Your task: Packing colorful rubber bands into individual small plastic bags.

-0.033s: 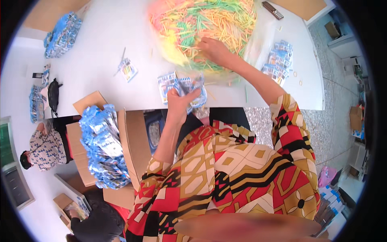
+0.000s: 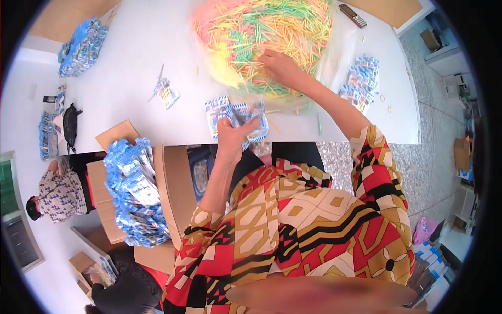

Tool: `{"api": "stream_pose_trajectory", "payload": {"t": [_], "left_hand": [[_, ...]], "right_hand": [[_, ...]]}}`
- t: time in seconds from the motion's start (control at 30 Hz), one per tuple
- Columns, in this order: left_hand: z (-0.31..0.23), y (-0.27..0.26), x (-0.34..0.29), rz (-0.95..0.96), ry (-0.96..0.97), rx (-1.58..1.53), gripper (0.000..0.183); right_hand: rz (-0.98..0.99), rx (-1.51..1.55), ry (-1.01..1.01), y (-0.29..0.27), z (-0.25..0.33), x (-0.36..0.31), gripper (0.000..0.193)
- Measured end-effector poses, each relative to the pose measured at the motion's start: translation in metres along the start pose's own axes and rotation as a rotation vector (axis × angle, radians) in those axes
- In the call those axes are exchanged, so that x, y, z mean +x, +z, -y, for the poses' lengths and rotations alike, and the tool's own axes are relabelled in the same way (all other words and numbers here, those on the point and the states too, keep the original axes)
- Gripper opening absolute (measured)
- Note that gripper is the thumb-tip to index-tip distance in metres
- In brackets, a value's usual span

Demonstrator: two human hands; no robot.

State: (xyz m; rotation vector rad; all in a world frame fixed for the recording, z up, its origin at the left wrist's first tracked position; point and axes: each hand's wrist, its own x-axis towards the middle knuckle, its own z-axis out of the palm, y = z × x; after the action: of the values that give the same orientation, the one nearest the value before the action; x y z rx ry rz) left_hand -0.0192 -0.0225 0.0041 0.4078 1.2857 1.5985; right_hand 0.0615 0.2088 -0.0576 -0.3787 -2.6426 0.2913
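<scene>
My left hand (image 2: 232,133) grips a small blue-and-white plastic packet (image 2: 257,111) over the near edge of the white table, thumb on top. Another such packet (image 2: 215,111) lies flat just left of it. Beyond, a large clear plastic bag is spread open with a heap of thin coloured sticks (image 2: 293,31) in green, yellow, orange and pink. My right hand (image 2: 280,65) reaches into this heap, its fingers bent and pinched together on some sticks; how many it holds is hidden.
Packets fill a cardboard box (image 2: 170,193) at my left. More packet piles lie at the table's right (image 2: 361,78) and far left (image 2: 83,47). A single packet (image 2: 167,93), a mobile phone (image 2: 353,15) and a black pouch (image 2: 69,125) are on the table. Two people (image 2: 61,191) work at left.
</scene>
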Motion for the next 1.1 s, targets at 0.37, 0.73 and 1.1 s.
{"api": "stream_pose_trajectory", "payload": {"t": [0.37, 0.73, 1.1], "left_hand": [[-0.001, -0.002, 0.008, 0.037, 0.05, -0.024, 0.026], [-0.007, 0.014, 0.021, 0.115, 0.112, 0.056, 0.016], [0.002, 0.026, 0.034, 0.175, 0.09, 0.057, 0.02]], "right_hand": [[-0.008, 0.397, 0.484, -0.055, -0.017, -0.01, 0.026], [0.105, 0.469, 0.434, -0.048, -0.019, -0.03, 0.013], [0.143, 1.072, 0.259, -0.15, 0.081, -0.015, 0.007]]}}
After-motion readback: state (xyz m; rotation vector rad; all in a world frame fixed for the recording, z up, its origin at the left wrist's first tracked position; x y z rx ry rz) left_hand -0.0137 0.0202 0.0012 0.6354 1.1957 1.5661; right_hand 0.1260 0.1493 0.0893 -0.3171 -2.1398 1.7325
